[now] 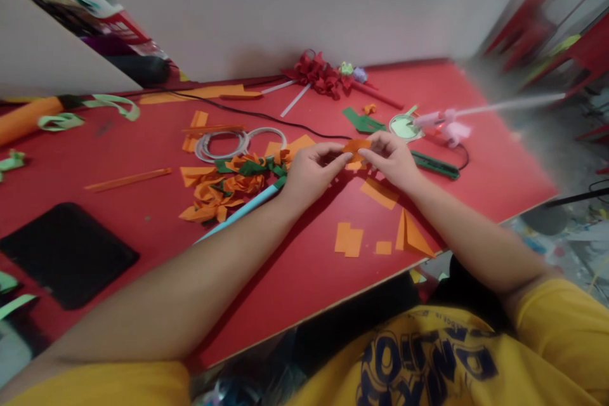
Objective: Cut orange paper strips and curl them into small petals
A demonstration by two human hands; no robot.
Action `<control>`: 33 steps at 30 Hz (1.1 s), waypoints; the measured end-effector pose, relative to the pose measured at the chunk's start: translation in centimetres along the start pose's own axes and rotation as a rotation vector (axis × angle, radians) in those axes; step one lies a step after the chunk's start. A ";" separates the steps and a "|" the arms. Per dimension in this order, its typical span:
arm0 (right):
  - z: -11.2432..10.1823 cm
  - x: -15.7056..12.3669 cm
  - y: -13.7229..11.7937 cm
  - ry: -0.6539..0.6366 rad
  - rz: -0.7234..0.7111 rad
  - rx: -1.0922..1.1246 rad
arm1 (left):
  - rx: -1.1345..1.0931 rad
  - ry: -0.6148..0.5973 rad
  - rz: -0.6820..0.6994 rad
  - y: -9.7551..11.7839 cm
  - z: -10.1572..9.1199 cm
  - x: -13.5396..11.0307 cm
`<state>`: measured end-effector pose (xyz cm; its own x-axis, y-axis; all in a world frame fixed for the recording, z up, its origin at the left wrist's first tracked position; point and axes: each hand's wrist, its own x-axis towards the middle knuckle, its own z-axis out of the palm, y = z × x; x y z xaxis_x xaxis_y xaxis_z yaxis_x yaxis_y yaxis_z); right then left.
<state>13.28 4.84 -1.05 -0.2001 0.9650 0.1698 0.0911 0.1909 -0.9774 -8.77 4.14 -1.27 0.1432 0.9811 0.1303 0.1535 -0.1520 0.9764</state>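
Observation:
Between my two hands, over the red table (285,279), is a small piece of orange paper (358,147). My left hand (314,171) pinches its left side with thumb and fingers. On the other side my right hand (391,162) pinches the same paper. Orange paper flowers (223,187) with green leaves lie just left of my left hand, beside a light blue stick (242,210). Cut orange paper squares (349,239) and a folded orange sheet (413,235) lie nearer the table's front edge.
A pink glue gun (438,122) rests at the right near a tape roll (404,127) and a green cutter (435,165). Red paper flowers (318,73) lie by the wall. Rings of tape (221,146), a black cable (266,115) and a black flat object (69,254) are left.

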 end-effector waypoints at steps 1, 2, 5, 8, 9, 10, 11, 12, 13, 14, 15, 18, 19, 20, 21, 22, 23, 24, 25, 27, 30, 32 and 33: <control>-0.1 -0.1 0.1 0.003 -0.011 -0.048 | 0.012 -0.010 -0.004 -0.1 -0.1 0.1; -0.2 -0.3 0.1 0.002 -0.030 -0.116 | 0.032 -0.027 -0.008 -0.3 -0.3 0.1; -0.6 -0.8 0.1 -0.048 -0.095 -0.359 | 0.144 -0.104 0.015 -0.8 -0.7 0.2; -1.0 -0.9 0.1 -0.103 -0.134 -0.476 | 0.226 -0.149 0.045 -1.1 -1.0 0.3; -1.0 -0.9 0.2 -0.105 -0.146 -0.485 | 0.237 -0.152 0.046 -1.1 -1.0 0.3; -1.1 -0.9 0.3 -0.103 -0.156 -0.488 | 0.243 -0.151 0.043 -1.1 -1.0 0.3; -1.2 -0.8 0.4 -0.102 -0.165 -0.489 | 0.247 -0.149 0.039 -1.1 -1.1 0.3; -1.3 -0.8 0.6 -0.102 -0.173 -0.490 | 0.248 -0.149 0.036 -1.2 -1.1 0.4; -1.4 -0.8 0.7 -0.103 -0.181 -0.490 | 0.248 -0.150 0.033 -1.2 -1.1 0.4; -1.5 -0.8 0.8 -0.105 -0.189 -0.489 | 0.244 -0.153 0.031 -1.3 -1.1 0.4; -1.6 -0.8 0.9 -0.105 -0.195 -0.485 | 0.239 -0.156 0.030 -1.4 -1.1 0.5; -1.9 -0.9 1.0 -0.101 -0.187 -0.470 | 0.211 -0.175 0.027 -1.7 -1.1 0.5; -2.0 -0.9 0.9 -0.100 -0.170 -0.467 | 0.196 -0.184 0.031 -1.8 -1.1 0.6; -2.0 -0.9 0.9 -0.099 -0.150 -0.465 | 0.182 -0.191 0.040 -1.9 -1.1 0.5; -2.0 -0.9 0.9 -0.097 -0.132 -0.462 | 0.170 -0.200 0.053 -1.9 -1.0 0.5; -1.9 -0.9 0.9 -0.095 -0.118 -0.458 | 0.164 -0.209 0.069 -1.9 -0.9 0.5; -1.8 -0.9 0.8 -0.096 -0.112 -0.449 | 0.163 -0.217 0.083 -1.8 -0.9 0.4; -1.8 -0.8 0.8 -0.100 -0.112 -0.437 | 0.163 -0.223 0.091 -1.7 -0.8 0.4; -1.7 -0.8 0.8 -0.107 -0.114 -0.424 | 0.162 -0.226 0.092 -1.6 -0.7 0.4; -1.5 -0.8 0.8 -0.121 -0.127 -0.402 | 0.135 -0.231 0.078 -1.5 -0.6 0.3; -1.6 -0.6 1.0 -0.136 -0.166 -0.405 | 0.062 -0.237 0.066 -1.7 -0.5 0.4; -1.9 -0.4 1.2 -0.139 -0.197 -0.413 | 0.032 -0.222 0.081 -2.1 -0.3 0.6; -2.1 -0.3 1.4 -0.133 -0.206 -0.417 | 0.013 -0.208 0.087 -2.3 -0.2 0.7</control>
<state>15.52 5.20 -2.20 -0.3759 0.8732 0.3102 0.4145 0.4579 -0.7864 -9.26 5.22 -3.39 0.3547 0.9186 0.1743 0.1439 -0.2379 0.9606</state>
